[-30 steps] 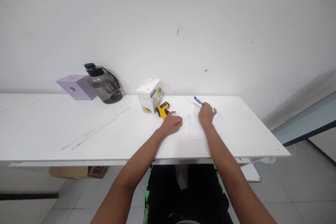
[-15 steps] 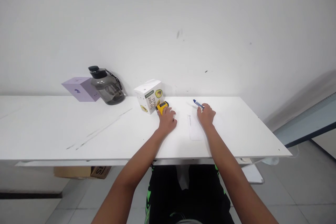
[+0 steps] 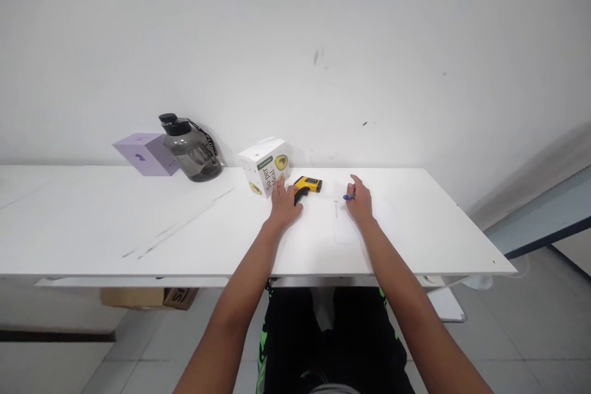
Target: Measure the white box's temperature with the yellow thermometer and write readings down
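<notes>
My left hand [image 3: 284,204] rests on the table with its fingers spread, fingertips close to the front of a white box with avocado pictures [image 3: 265,167]. Right beside those fingers lies a yellow and black infrared thermometer [image 3: 309,183], its nose pointing right and its handle partly hidden by the hand. My right hand [image 3: 361,202] is closed around a blue pen [image 3: 348,196]; only one end of the pen shows at the left of the fingers. Under and beside that hand lies a white sheet of paper [image 3: 344,228] with small print along its left edge.
A dark see-through water bottle [image 3: 196,157] and a lilac box [image 3: 146,157] stand at the back left against the wall. The white table [image 3: 184,221] ends at the right. Beneath it are a cardboard box [image 3: 138,297] and a white flat object [image 3: 446,306].
The thermometer has turned so its nose points right, and my left hand has shifted left off its top. In my right hand the pen has swung, so less of it shows.
</notes>
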{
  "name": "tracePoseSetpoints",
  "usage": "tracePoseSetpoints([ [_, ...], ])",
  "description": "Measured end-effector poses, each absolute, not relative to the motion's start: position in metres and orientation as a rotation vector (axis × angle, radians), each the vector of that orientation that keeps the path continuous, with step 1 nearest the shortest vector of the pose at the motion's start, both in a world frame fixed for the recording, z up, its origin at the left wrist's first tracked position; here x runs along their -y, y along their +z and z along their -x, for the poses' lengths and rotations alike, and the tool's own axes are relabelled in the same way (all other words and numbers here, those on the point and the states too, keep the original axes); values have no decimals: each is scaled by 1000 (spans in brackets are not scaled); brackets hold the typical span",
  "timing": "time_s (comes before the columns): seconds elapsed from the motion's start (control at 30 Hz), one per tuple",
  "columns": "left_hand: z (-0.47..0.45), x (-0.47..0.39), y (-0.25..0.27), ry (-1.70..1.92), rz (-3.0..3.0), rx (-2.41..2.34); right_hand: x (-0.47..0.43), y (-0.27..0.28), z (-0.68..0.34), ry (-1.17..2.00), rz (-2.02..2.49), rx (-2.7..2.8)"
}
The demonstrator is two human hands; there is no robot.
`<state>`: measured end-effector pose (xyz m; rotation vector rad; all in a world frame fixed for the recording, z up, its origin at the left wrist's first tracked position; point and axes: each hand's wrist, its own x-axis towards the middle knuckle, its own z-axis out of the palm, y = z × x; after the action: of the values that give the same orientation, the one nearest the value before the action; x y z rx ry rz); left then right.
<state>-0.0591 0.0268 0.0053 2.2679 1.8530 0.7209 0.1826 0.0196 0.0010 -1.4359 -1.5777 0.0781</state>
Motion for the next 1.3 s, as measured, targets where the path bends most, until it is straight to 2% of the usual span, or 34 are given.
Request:
tracePoseSetpoints([
  [0.2,54,-23,11,922,-2353,-1964,-17,6,-179,11,1418,1578],
  [0.3,37,-9,16,972,-2570,-1561,-14,8,-179,164,1526,1555],
  [0.37,24,1,16,828,-2656,-1208,-13,8,-179,212,1577,1532],
  [0.47,7,9,9,599,-2700,-1009,-11,10,-177,159,1572,1502],
  [0.57,0,9,3,370,-2670,-1049,-11,13,-173,116,1509,1503],
  [0.67,3,3,2,270,-2628,-1092,-11,16,-169,219,1414,1504],
  [0.93,13,-4,5,298,-2588,-1161,7,4,-182,1020,1145,1584],
  [1.3,12,-6,4,291,-2590,-1144,17,12,-177,873,1457,1732],
])
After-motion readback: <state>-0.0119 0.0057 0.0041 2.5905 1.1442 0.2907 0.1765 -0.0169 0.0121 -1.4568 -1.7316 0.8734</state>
